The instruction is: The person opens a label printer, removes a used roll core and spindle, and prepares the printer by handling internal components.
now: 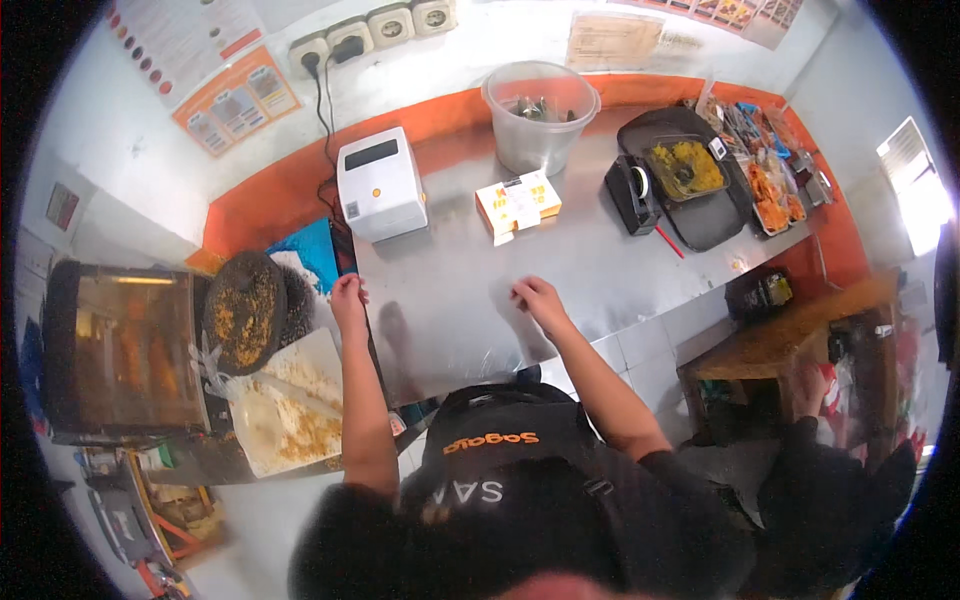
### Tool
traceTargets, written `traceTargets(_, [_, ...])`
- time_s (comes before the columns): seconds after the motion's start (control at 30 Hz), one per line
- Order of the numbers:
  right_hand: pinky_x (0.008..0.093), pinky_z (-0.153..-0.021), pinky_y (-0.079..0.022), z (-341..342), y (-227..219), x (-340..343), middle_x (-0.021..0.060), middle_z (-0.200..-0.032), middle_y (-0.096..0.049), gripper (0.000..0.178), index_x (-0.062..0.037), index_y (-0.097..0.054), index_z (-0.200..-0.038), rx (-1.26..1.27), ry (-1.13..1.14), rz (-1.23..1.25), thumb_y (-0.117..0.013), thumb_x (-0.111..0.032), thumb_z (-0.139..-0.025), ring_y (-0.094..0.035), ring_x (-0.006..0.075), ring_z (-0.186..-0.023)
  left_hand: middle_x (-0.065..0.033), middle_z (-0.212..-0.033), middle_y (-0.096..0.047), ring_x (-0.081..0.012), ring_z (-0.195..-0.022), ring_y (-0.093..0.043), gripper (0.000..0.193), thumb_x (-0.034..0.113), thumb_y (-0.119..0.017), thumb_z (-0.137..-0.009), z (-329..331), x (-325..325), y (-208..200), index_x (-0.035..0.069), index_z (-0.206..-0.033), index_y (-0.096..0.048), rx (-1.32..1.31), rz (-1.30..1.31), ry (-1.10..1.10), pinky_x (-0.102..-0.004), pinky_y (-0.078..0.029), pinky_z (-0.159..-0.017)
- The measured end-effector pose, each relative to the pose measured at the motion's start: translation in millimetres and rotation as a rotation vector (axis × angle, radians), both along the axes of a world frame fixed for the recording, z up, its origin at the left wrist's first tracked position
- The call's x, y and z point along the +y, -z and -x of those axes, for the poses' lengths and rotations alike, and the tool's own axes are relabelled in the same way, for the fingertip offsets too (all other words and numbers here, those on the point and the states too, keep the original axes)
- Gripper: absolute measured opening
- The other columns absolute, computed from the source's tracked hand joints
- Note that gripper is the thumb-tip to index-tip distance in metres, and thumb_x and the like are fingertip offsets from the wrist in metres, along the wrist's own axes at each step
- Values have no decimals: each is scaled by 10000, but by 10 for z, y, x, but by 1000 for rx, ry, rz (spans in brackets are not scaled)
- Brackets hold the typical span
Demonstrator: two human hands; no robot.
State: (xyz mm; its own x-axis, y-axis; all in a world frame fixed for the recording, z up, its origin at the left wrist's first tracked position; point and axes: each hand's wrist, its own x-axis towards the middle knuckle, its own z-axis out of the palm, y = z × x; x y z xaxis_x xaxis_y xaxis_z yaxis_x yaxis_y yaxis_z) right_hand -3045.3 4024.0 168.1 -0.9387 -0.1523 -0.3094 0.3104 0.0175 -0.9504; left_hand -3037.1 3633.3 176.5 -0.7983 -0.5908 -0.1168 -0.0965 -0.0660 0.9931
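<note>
I stand at a stainless steel counter [600,270]. My left hand [348,300] is at the counter's left edge with its fingers pinched together. Further right, my right hand [538,298] rests on the steel with its fingers curled and pinched. A thin clear plastic film [450,335] appears to lie stretched between the two hands, each one gripping a far corner; the film is faint against the shiny steel. Both forearms come up from the lower edge over my black apron.
Behind the hands stand a white label printer [380,185], small orange-and-white boxes [518,203], a clear plastic tub [540,115], a black tape dispenser [632,192] and a black tray [715,225] with yellow food. At left are a round crumb-filled pan [245,310], a white crumb tray [285,400] and a warming cabinet [120,345]. Another person [820,480] crouches by a wooden table [790,335].
</note>
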Motion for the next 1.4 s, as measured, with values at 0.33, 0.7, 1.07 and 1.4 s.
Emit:
traceTargets(0.33, [409,-988,-476,2001,-60,-2051,255,-1184,-649,445,15,-635,-1264,154,123,-12,-531,-302,-971,-631,387,-1060,-90,-1155,-674,-152,-942,-646,342,206,-507,-1052,1579,-556,-124,-18,-1300,-582,48,-108,110,-312,-526,-817])
traceTargets(0.7, [446,-904,-500,2229,238,-2230,214,-1074,-669,312,-16,-687,-1081,126,189,-248,-581,-277,-946,-641,385,-993,-81,-1113,-662,-166,-931,-654,328,177,-621,-982,1591,-957,520,-34,-1230,-577,-64,-71,199,-294,-538,-813])
traceTargets(1.07, [491,-866,-490,2166,241,-2261,271,-1014,-664,299,-21,-606,-1019,174,123,-175,-538,-311,-992,-637,458,-990,-85,-1199,-655,-167,-1007,-641,291,75,-556,-1000,1689,-1282,749,-13,-1278,-564,-51,365,330,-306,-546,-825])
traceTargets(1.4, [476,-866,-494,2208,307,-2247,280,-991,-669,342,-19,-591,-1057,83,81,-217,-511,-347,-1002,-647,433,-975,-26,-769,-562,-118,-733,-503,138,125,-568,-994,1689,-1025,498,17,-909,-584,-91,263,193,-289,-434,-686])
